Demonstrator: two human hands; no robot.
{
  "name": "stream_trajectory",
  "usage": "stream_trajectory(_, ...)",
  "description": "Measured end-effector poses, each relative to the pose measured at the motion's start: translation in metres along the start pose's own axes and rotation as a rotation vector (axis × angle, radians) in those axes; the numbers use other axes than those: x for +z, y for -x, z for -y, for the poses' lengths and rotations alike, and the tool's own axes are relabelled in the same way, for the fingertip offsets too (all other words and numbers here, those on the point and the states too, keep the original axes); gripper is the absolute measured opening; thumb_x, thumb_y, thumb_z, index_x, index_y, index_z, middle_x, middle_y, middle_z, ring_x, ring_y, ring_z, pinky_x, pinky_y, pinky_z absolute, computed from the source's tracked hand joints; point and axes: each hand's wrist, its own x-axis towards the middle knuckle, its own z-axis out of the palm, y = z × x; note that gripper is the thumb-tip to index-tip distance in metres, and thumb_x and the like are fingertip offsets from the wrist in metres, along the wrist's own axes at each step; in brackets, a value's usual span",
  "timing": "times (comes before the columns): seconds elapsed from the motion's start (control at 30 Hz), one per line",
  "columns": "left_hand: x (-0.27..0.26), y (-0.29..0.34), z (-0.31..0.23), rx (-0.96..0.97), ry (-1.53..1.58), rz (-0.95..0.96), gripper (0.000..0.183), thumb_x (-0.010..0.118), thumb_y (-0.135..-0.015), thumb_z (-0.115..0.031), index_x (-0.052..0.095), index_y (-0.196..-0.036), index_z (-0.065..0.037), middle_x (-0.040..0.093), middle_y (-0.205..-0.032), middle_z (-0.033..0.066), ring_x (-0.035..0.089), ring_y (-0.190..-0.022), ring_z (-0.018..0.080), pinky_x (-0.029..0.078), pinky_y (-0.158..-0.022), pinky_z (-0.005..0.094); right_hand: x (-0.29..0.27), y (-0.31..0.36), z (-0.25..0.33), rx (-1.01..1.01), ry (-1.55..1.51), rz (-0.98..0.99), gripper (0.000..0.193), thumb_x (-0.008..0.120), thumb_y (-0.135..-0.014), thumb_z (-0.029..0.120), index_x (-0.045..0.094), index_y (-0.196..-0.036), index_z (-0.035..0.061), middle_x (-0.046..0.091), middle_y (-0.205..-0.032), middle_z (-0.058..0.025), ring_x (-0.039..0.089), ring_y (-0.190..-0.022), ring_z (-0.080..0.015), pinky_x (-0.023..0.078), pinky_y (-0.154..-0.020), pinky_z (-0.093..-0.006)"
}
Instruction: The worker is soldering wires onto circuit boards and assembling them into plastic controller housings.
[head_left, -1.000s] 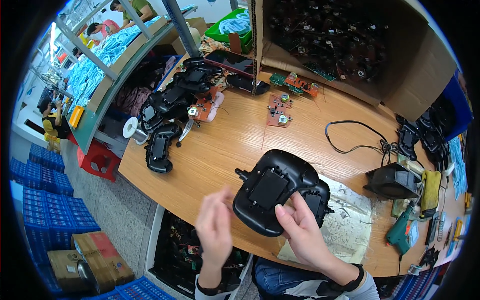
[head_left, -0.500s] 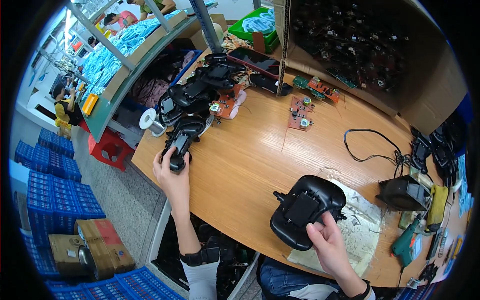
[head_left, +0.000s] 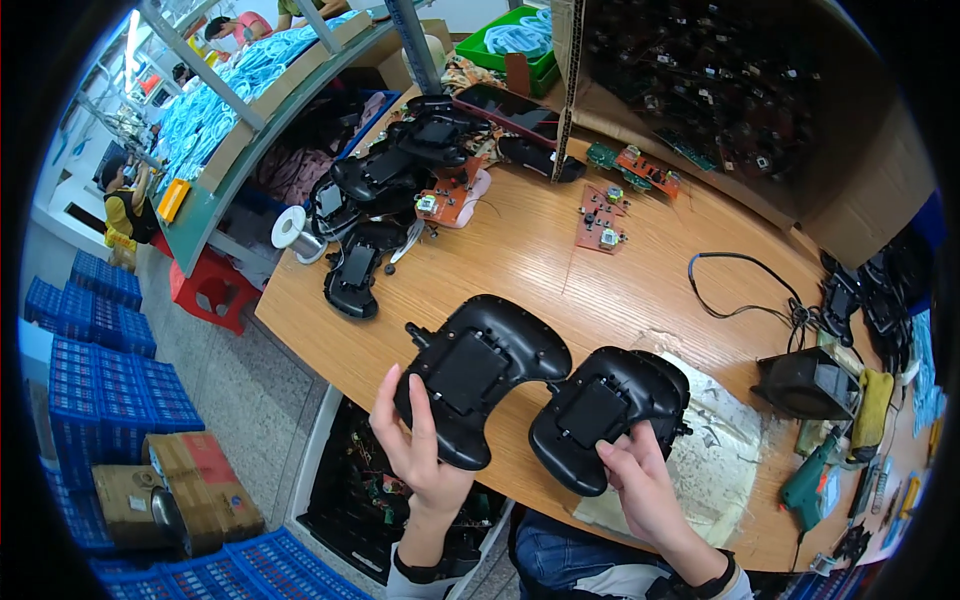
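Two black controller shells sit side by side over the near edge of the wooden desk [head_left: 560,260], both turned back side up. The left hand [head_left: 415,440] holds the left controller shell [head_left: 480,375], its fingers [head_left: 425,425] spread along the lower left grip; this shell's long axis runs from lower left to upper right, its grips pointing down toward the person. The right hand [head_left: 645,480] clasps the right controller shell [head_left: 605,415], fingers curled over its lower right edge; that shell tilts the same way and touches its neighbour. Beyond the left shell, at the desk's far left, lies a pile of black shells [head_left: 385,185], with orange circuit boards [head_left: 605,215] near it.
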Motion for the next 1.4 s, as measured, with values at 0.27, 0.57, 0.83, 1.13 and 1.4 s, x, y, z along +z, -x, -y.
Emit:
stream_trajectory(0.27,0.012,0.002,-0.03,-0.001,0.15,0.019,0.073,0.078,-0.067,-0.002,0.042,-0.13,0.01,0.037,-0.131,0.0271,0.044,-0.117,0.0406,0.04,-0.095,0.0445,0.001,-0.005,-0.003,-0.052,-0.044,0.001,0.05,0.051,-0.092,0.006,0.025,-0.135,0.0033,0.056,-0.114,-0.0111,0.052,-0.102,-0.0129,0.041,-0.088,-0.0268)
stream_trajectory(0.57,0.012,-0.001,-0.057,-0.066,0.428,0.39,0.077,0.082,-0.063,-0.016,0.046,-0.126,0.01,0.037,-0.13,0.0262,0.046,-0.115,0.0405,0.04,-0.096,0.0427,-0.01,-0.005,-0.022,-0.172,-0.201,0.062,0.061,0.063,-0.084,0.019,0.032,-0.134,0.0019,0.047,-0.127,-0.0104,0.047,-0.116,-0.0203,0.035,-0.101,-0.0335)
stream_trajectory(0.83,-0.01,-0.025,-0.026,0.047,0.573,0.646,0.072,0.077,-0.07,-0.033,0.048,-0.13,-0.004,0.034,-0.137,0.0267,0.037,-0.126,0.0426,0.034,-0.102,0.0465,0.0,-0.012,0.011,-0.1,-0.164,-0.241,0.047,0.066,-0.082,0.012,0.043,-0.122,0.002,0.057,-0.11,-0.0093,0.057,-0.099,-0.0172,0.048,-0.086,-0.0323)
stream_trajectory(1.13,0.019,-0.052,0.114,-0.332,-0.204,0.141,0.035,0.076,-0.071,-0.015,0.057,-0.098,-0.001,0.049,-0.123,0.0175,0.05,-0.113,0.0349,0.039,-0.095,0.0399,-0.012,0.01,0.017,-0.052,-0.079,-0.104,0.039,0.066,-0.081,0.009,0.051,-0.115,-0.0012,0.061,-0.102,-0.009,0.059,-0.091,-0.0152,0.049,-0.082,-0.0308)
stream_trajectory(1.4,-0.005,-0.009,0.044,-0.153,0.09,0.078,0.037,0.083,-0.054,-0.003,0.059,-0.082,-0.002,0.051,-0.122,0.0177,0.051,-0.112,0.0344,0.042,-0.093,0.0408,-0.011,0.003,0.01,0.007,-0.063,-0.05,0.04,0.066,-0.083,0.005,0.048,-0.118,-0.0013,0.059,-0.107,-0.0086,0.057,-0.097,-0.0147,0.048,-0.085,-0.0293)
